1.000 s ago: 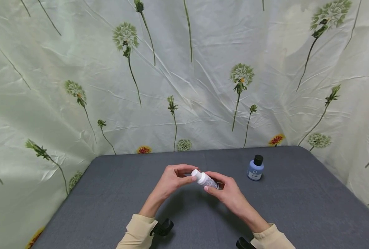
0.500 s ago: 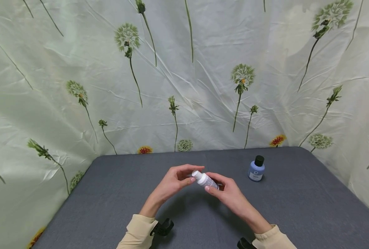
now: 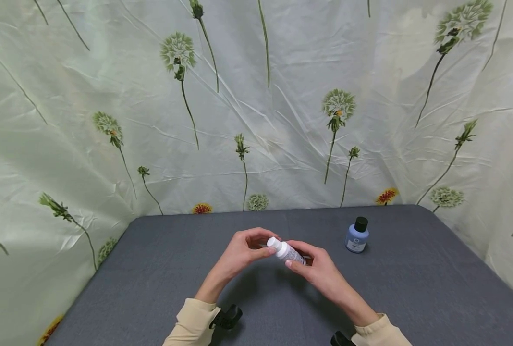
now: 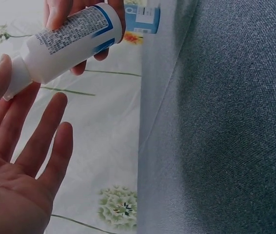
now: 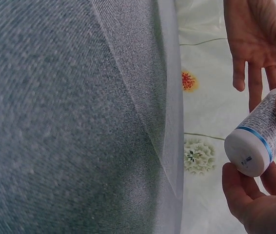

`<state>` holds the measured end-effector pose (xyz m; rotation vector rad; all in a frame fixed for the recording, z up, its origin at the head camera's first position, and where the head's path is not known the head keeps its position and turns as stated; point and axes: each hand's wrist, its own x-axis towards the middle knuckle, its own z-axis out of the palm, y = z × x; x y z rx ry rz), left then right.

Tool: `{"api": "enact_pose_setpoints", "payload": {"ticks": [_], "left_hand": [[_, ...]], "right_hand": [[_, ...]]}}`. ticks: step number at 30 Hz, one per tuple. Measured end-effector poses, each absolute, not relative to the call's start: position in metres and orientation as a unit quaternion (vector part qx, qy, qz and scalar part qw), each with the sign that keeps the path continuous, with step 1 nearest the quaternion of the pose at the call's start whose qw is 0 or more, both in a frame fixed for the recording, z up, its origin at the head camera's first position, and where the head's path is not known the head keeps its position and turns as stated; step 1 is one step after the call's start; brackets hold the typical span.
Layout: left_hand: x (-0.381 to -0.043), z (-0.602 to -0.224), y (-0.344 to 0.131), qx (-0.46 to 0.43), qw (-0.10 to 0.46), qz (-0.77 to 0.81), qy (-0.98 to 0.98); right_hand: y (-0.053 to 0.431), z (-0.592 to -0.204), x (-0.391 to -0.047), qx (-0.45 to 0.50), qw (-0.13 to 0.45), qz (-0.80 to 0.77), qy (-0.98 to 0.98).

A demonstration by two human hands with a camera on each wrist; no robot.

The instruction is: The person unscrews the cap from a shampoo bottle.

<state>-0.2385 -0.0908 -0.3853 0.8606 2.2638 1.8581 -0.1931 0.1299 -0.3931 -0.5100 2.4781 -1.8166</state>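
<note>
A small white bottle (image 3: 293, 254) with dense printed text and a blue band is held tilted above the table, its cap end up and to the left. My right hand (image 3: 319, 266) grips its body; in the right wrist view the bottle's base (image 5: 245, 155) faces the camera. The left hand (image 3: 243, 250) pinches the white cap (image 3: 274, 243) between thumb and fingers. Its other fingers (image 4: 55, 151) stretch out loosely in the left wrist view. The cap appears seated on the bottle's neck.
A blue bottle (image 3: 357, 236) with a black cap stands upright at the back right of the dark grey table (image 3: 152, 269). Behind the table hangs a pale curtain (image 3: 291, 168) with a dandelion print. Each wrist carries a black strap device (image 3: 227, 317).
Half a second ago the left fingers were straighter and looser at the cap; now they have closed back on it. The right hand keeps its grip on the bottle, nearly unmoved.
</note>
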Motion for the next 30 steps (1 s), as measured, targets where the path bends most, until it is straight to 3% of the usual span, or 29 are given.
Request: {"api": "enact_pose_setpoints", "payload": {"ticks": [8, 19, 30], "left_hand": [[-0.2380, -0.3844, -0.0894, 0.274, 0.053, 0.617, 0.736], [-0.2399, -0.3859, -0.0945, 0.341, 0.062, 0.610, 0.712], [-0.2382, -0.3860, -0.0922, 0.329, 0.057, 0.606, 0.722]], "right_hand": [[0.1290, -0.3932, -0.1938, -0.160, 0.007, -0.585, 0.795], [0.1265, -0.3966, -0.1951, -0.146, 0.000, -0.585, 0.798], [0.1279, -0.3948, -0.1945, -0.131, 0.017, -0.588, 0.798]]}}
